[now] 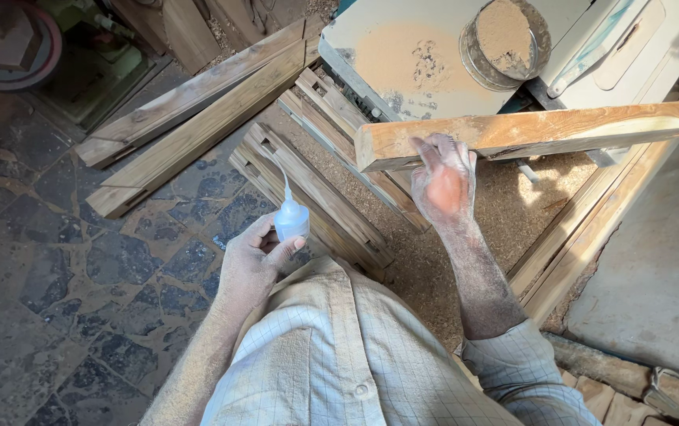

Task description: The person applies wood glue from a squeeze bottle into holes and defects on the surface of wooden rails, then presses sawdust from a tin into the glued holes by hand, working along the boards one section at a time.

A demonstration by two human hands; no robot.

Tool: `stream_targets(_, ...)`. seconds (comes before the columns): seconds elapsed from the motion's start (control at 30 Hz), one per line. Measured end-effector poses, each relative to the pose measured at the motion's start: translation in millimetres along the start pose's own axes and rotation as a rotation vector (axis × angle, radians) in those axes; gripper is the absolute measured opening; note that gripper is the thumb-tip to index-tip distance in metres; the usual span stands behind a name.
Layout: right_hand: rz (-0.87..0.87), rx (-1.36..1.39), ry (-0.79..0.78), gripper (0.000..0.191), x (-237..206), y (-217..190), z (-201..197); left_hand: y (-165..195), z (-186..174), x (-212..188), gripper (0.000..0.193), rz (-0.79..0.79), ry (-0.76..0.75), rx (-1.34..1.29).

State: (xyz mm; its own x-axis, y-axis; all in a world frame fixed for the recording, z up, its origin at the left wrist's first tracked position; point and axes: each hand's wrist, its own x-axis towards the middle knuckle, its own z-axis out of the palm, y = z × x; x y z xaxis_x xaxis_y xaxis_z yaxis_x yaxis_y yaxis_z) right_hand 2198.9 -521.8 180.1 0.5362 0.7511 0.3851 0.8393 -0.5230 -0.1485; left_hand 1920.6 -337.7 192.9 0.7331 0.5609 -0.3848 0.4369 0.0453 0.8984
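Observation:
My left hand [251, 260] is closed around a small translucent squeeze bottle [291, 217] with a long thin nozzle that points up and to the left. My right hand [443, 180], dusted with sawdust, presses its fingertips against the side of a long wooden beam [537, 132], near the beam's left end. The beam lies across a cream-coloured machine table [391, 55] and runs off to the right. The two hands are apart, with the bottle lower left of the beam's end.
Several grooved wooden frame pieces [197, 118] lie on the dark stone floor [55, 260]. A round sieve [505, 41] filled with sawdust sits on the machine table. Sawdust covers the ground under the beam. A wooden frame [584, 237] borders a grey slab [655, 276] at right.

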Motion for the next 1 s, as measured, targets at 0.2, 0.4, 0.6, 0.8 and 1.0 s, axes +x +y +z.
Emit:
stream_targets(0.2, -0.001, 0.046, -0.089, 0.054, 5.4, 6.5, -0.6, 1.1, 14.5, 0.1, 0.046, -0.004, 0.021, -0.018)
stream_targets(0.4, 0.048, 0.202, -0.024, 0.053, 6.7, 5.0, 2.8, 5.8, 16.0, 12.7, 0.045, 0.032, -0.008, -0.037)
stream_targets(0.6, 0.106, 0.235, -0.026, 0.046, 9.7, 2.5, 6.3, 14.7, 7.1, 34.4, 0.042, 0.079, -0.074, -0.03)
stream_targets(0.8, 0.219, 0.391, 0.086, 0.032, -0.2, 20.3, 4.9, 19.5, 6.8, 48.6, 0.04, 0.096, -0.148, -0.012)
stream_targets(1.0, 0.798, 0.631, 0.23, 0.011, -41.7, 38.5, -16.8, 21.9, 19.8, 57.1, 0.04, 0.177, -0.23, 0.028)
